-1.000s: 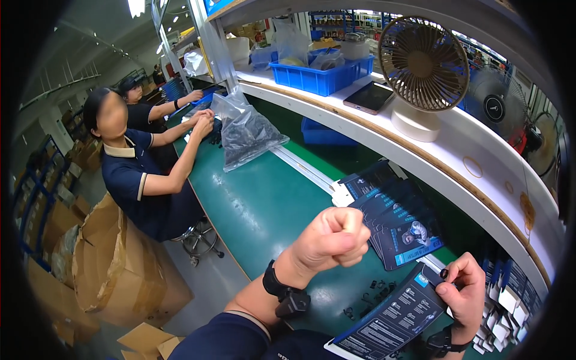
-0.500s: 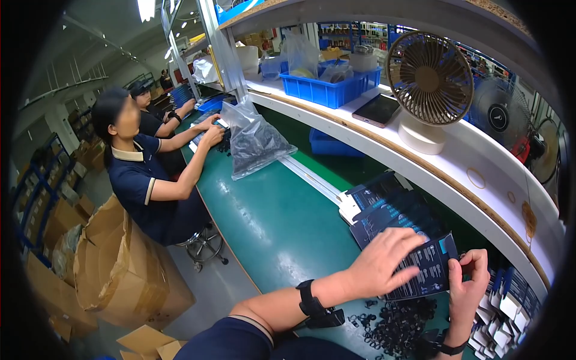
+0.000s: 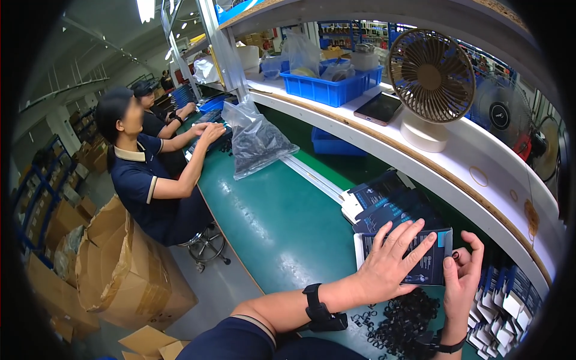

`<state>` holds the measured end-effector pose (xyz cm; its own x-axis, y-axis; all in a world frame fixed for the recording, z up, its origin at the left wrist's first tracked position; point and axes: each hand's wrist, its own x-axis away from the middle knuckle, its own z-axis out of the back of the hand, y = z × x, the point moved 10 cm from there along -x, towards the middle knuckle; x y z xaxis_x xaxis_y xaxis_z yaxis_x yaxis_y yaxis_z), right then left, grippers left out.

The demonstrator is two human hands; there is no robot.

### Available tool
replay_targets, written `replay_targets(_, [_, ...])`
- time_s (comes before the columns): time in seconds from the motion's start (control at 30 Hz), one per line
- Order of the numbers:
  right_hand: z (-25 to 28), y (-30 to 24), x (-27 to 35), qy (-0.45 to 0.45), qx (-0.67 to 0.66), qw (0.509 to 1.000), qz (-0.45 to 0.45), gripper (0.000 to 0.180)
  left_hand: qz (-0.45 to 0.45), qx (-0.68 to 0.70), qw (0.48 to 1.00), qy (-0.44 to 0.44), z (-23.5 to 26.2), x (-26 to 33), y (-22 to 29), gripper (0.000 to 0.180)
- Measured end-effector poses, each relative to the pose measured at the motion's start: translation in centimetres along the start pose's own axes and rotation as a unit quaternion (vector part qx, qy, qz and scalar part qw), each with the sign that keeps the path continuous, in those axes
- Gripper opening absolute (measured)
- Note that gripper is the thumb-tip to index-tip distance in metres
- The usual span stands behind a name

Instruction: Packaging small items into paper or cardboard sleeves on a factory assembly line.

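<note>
A flat dark printed carton (image 3: 431,264) with a light blue corner lies in front of me, beside a stack of similar cartons (image 3: 384,201). My left hand (image 3: 393,255) rests flat across its face, fingers spread. At the carton's right end is my right hand (image 3: 463,276), its thumb against the edge and fingers curled. A small dark ring-shaped part (image 3: 456,256) shows between that thumb and the fingers. Below the carton, a pile of small black ring-shaped parts (image 3: 402,321) is spread over the green table (image 3: 258,210).
Many cartons with white flaps (image 3: 501,312) stand at the lower right. Along the back runs a white shelf with a fan (image 3: 429,78), a phone (image 3: 379,109) and a blue bin (image 3: 330,89). A clear bag of black parts (image 3: 258,147) and two co-workers (image 3: 135,156) are at the left.
My left hand has come down flat onto the carton, fingers more spread. The carton has shifted slightly left and lies flatter. The right hand's fingers have opened a little at its end.
</note>
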<state>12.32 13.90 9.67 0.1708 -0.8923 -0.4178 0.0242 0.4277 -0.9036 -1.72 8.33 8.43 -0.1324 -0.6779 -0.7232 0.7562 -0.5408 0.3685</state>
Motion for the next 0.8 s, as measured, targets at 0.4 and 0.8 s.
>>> replay_targets(0.4, [0.3, 2.0, -0.9, -0.071, -0.098, 0.991, -0.066, 0.034, -0.034, 0.002, 0.999, -0.014, -0.2, -0.4, 0.9, 0.107])
replay_targets(0.8, [0.4, 3.5, -0.9, -0.086, -0.106, 0.985, -0.109, 0.035, -0.023, 0.001, 0.999, -0.038, -0.9, 0.2, 0.2, 0.105])
